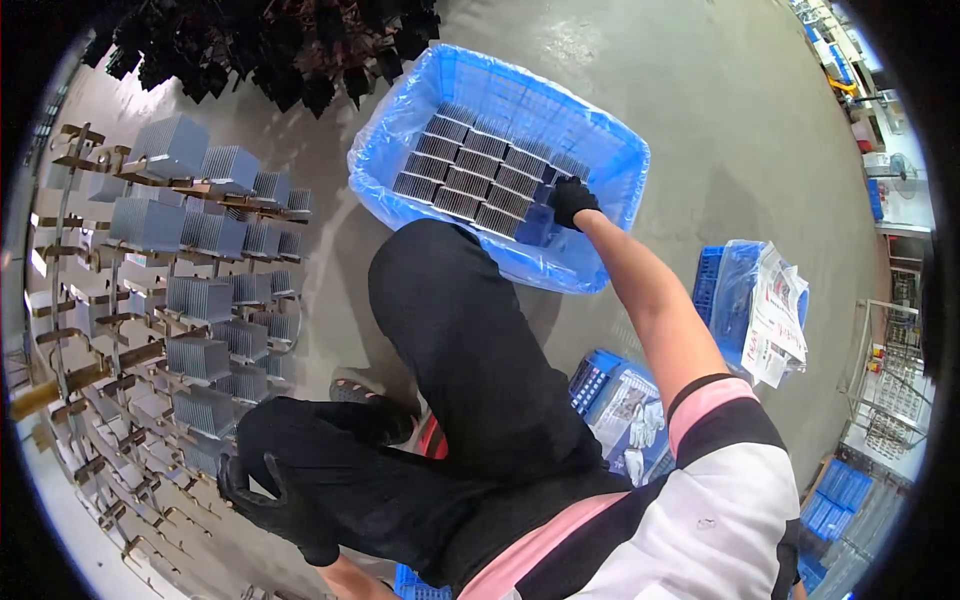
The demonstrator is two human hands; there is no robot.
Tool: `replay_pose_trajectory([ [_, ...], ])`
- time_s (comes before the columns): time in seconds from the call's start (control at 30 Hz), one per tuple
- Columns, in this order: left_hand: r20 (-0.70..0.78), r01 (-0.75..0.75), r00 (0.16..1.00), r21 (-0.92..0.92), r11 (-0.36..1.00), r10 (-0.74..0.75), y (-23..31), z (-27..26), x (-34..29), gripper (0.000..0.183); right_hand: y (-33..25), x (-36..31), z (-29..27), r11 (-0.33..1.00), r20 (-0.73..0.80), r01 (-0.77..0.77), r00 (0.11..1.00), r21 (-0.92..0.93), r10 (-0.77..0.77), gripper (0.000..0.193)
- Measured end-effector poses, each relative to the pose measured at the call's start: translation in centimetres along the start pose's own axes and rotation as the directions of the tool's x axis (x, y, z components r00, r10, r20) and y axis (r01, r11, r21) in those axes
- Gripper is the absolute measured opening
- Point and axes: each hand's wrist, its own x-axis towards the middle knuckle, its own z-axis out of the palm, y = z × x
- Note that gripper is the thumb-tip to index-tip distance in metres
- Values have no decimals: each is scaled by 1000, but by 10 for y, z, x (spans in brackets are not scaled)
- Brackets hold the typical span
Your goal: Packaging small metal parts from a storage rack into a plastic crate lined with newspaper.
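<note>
Finned grey metal heat sinks [467, 181] stand in close rows inside a blue crate [625, 165] lined with clear plastic film. My right hand [573, 203], in a black glove, reaches into the crate at the right end of these rows. Its bent fingers are on a heat sink [569, 166] there, and the glove partly hides their grip. My left hand [268, 503], also black-gloved, is low beside my left knee, near the hanging rack. Its thumb and fingers are apart with nothing between them.
At left a metal rack [75, 365] with hooks carries several more heat sinks [200, 297]. Dark parts [290, 45] hang at the top. To the right stand a film-lined blue crate [712, 285] with papers [775, 315] and another crate [597, 375] with white gloves [645, 425].
</note>
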Motion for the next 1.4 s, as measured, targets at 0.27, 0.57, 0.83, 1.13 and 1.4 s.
replay_pose_trajectory([
  [0.27, 52, 2, 999, -12, 1000, -1, -3, 1, 4, 39, -15, 6, 27, 983, -316, -117, 946, -143, 67, 41],
  [0.57, 25, 40, 999, -41, 998, -39, 4, -1, 2, 44, 22, 30, 69, 999, -143, -43, 989, 17, 45, 39],
  [0.83, -45, 17, 999, -55, 998, -19, 2, -1, 7, 37, -11, 36, -19, 993, 160, 115, 981, -16, -111, 56],
  [1.13, -17, 42, 998, -411, 911, -54, -3, -24, 25, 35, -317, -63, -260, 339, -617, 932, 341, 126, -709, 49],
  [1.4, 82, 83, 996, -838, 540, -27, 54, 0, 131, 24, -487, -123, -262, 322, -853, 946, 194, 32, -485, 67],
])
